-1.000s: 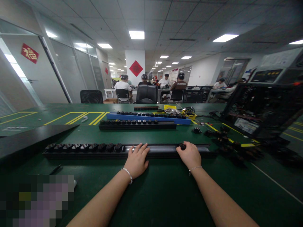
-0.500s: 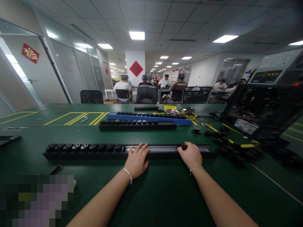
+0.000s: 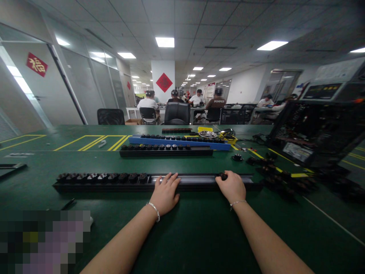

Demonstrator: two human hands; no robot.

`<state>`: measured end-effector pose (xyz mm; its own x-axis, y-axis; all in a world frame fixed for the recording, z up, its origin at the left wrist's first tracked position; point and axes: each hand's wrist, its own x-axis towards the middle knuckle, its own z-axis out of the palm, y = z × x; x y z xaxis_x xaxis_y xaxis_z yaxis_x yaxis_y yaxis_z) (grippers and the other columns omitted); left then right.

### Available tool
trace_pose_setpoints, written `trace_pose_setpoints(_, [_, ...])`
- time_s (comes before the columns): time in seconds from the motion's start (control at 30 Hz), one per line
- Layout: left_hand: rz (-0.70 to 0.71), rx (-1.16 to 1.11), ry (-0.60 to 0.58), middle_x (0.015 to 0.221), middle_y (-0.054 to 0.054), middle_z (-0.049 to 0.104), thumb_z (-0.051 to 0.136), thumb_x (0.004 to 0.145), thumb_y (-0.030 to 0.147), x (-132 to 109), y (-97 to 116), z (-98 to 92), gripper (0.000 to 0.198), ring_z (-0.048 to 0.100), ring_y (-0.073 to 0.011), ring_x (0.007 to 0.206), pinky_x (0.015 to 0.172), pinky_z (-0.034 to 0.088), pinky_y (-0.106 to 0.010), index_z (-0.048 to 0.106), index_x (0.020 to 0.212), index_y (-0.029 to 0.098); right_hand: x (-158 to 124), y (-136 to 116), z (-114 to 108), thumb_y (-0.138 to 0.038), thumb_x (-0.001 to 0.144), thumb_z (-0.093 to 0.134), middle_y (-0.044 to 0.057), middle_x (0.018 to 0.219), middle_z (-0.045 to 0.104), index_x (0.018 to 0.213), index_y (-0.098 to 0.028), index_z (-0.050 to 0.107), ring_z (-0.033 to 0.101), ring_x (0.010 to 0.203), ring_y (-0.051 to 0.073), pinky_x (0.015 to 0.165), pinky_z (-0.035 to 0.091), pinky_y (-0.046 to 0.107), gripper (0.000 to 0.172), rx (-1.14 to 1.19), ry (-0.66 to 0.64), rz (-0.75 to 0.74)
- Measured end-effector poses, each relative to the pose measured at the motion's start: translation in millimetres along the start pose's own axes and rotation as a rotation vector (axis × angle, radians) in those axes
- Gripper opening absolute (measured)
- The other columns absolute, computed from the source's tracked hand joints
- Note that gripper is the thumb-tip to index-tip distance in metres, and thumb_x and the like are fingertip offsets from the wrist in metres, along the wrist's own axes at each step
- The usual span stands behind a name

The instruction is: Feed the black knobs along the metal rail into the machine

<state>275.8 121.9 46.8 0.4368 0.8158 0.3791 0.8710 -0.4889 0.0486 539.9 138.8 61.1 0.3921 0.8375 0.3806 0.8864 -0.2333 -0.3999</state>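
Across the bench in front of me lies a long black channel rail (image 3: 196, 186) with a shiny inner track. Several small black components (image 3: 112, 177) fill its left part in a row. My left hand (image 3: 164, 194) rests on the middle of the rail, fingers stretched out and a little apart, just right of that row. Farther right, my right hand (image 3: 232, 186) has its fingers closed round one small black component (image 3: 222, 176) at the rail's track. Its lower side is hidden, so I cannot tell whether it sits in the track.
Behind lie a second black rail (image 3: 165, 152) and a blue rail (image 3: 179, 142), both bearing components. Loose black parts (image 3: 273, 171) are heaped at the right, beside an open computer case (image 3: 302, 133). A metal dish (image 3: 207, 134) stands farther back. People sit at distant tables.
My right hand has shifted very slightly right with the black component. The left hand stays flat on the rail.
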Motion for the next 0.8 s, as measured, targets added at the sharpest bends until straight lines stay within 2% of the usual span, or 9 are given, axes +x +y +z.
trace_pose_setpoints(0.8, [0.005,0.001,0.008,0.140,-0.006,0.042,0.052,0.077,0.029,0.2,-0.5,0.9,0.051,0.033,-0.0274,0.130,0.106,0.022,-0.054,0.045,0.128,0.026,3.5,7.2,-2.0,-0.038,0.071,0.048,0.012,0.098,0.062,0.098,-0.014,0.062,0.053,0.096,0.024,0.081,0.040,0.033,0.039,0.007,0.022,0.044])
